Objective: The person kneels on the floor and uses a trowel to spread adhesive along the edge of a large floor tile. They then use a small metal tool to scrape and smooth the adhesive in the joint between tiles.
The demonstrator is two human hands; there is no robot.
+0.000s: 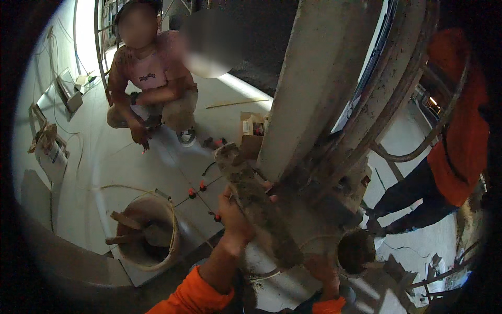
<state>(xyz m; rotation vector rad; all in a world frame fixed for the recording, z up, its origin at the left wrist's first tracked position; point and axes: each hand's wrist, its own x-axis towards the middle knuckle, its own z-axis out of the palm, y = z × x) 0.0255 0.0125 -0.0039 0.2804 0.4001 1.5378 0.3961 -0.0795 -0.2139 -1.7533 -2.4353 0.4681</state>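
Observation:
A long, narrow board (261,209), rough and caked with what looks like mortar, slants across the middle from upper left to lower right. My left hand (235,217) is wrapped around its left edge, and fingertips show on the far side. Low down, my right hand (321,269) is beside the board's lower end; its fingers are dim, and I cannot tell whether they grip it. Left of my left hand stands a round bucket (173,235) with wooden-handled tools (125,220) leaning inside. A darker bucket (356,251) is just right of my right hand.
A person in a pink shirt (151,78) squats on the tiled floor ahead. Another in orange (460,157) stands at right. Red tile clips (202,186) stick up along the joints. A column (314,78) rises beside curved metal bars (408,152), near a cardboard box (251,140).

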